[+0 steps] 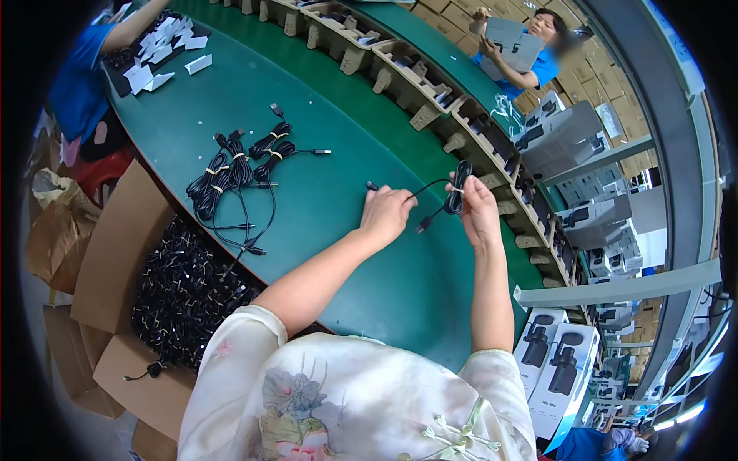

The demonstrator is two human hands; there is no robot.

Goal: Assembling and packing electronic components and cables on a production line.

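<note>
A coiled black cable (459,184), tied with a light-coloured band, is pinched upright in the fingers of my right hand (480,211). One of its plugs (424,223) hangs free below the coil. A loose length runs left to my left hand (387,215), which is closed on that end, with a dark connector tip (372,186) poking out past the fingers. To the left on the green table (338,154) lies a heap of similar tied cables (219,180), some with plugs spread outward.
An open cardboard box (115,253) full of black cables (188,296) stands left of me. Moulded pulp trays (407,77) line the green belt beyond the table. White product boxes (565,369) stand at right. Co-workers sit at far left and across the belt, one holding a box (511,46).
</note>
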